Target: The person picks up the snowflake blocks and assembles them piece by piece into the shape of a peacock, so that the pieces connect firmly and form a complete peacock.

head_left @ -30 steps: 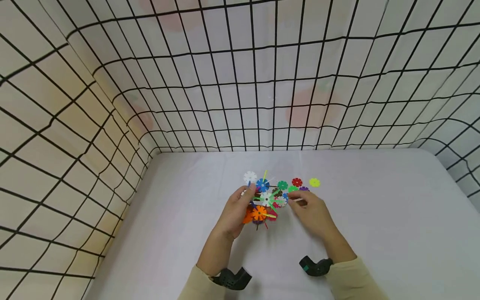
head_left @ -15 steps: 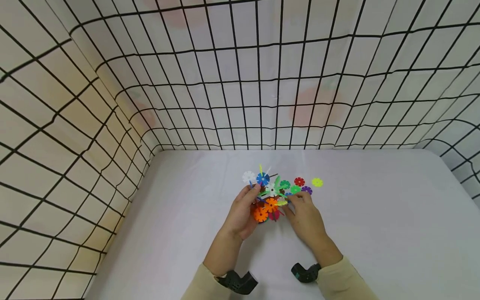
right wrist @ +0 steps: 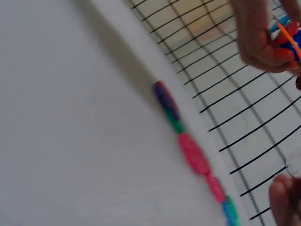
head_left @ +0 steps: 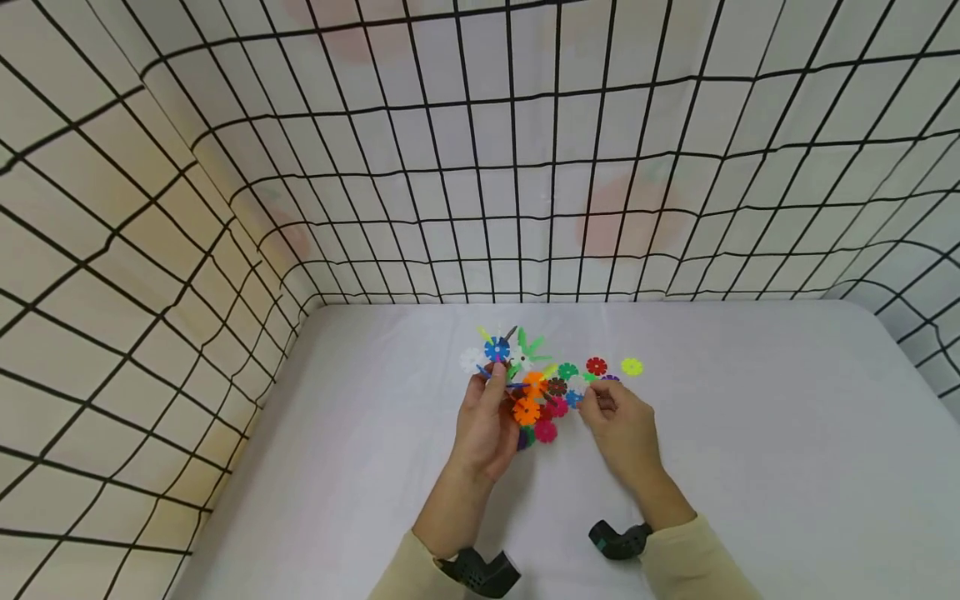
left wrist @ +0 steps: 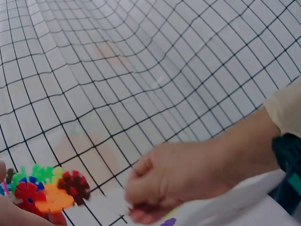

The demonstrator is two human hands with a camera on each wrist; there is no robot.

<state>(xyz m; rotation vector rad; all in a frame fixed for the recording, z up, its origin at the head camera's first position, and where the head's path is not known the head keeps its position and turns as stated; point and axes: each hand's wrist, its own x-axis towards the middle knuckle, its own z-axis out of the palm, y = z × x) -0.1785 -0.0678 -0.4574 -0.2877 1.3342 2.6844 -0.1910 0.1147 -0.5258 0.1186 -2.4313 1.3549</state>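
Observation:
My left hand [head_left: 483,425] holds a cluster of joined plastic snowflake discs, thumb on top. In it show a blue disc [head_left: 497,349], a white disc with green discs standing in its slots [head_left: 522,358], and orange discs [head_left: 527,411]. The left wrist view shows part of this cluster [left wrist: 54,197] at its lower left. To the right of it, my right hand [head_left: 622,421] pinches a pale, see-through disc [head_left: 577,384] between thumb and fingertips. In the right wrist view, that disc's faint edge [right wrist: 292,164] shows above the fingertips [right wrist: 281,193].
Loose discs lie on the white table [head_left: 750,433] behind and between the hands: red [head_left: 596,366], yellow [head_left: 632,367], green [head_left: 567,371], blue [head_left: 573,399] and pink [head_left: 546,430]. A black wire grid [head_left: 551,212] stands behind, with another at the left.
The left hand has turned the cluster and raised its far end to the upper left. The right hand came in close to the cluster, then drew back right with the pale disc.

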